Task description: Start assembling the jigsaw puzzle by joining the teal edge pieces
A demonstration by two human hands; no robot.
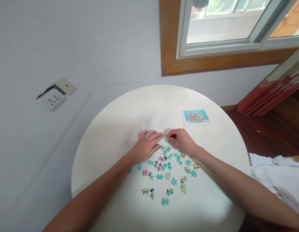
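Observation:
Small jigsaw puzzle pieces point(159, 176) in turquoise, pink and yellow lie scattered over the white round table point(103, 129). My left hand point(149, 145) rests flat with its fingers stretched out, fingertips at the left edge of a small group of pieces point(166, 138). From the right, my right hand point(182, 139) meets the same group, thumb and forefinger pinched on a puzzle piece there. The fingers partly cover that piece, so its picture cannot be made out. Below both hands, more loose pieces spread toward the table's near side.
A picture card point(196, 117) with two cartoon figures lies beyond my right hand. Past the table stand a wall with a socket point(52, 99) and a wood-framed window point(170, 38). Papers point(277, 177) and a red curtain point(263, 93) are off to the right.

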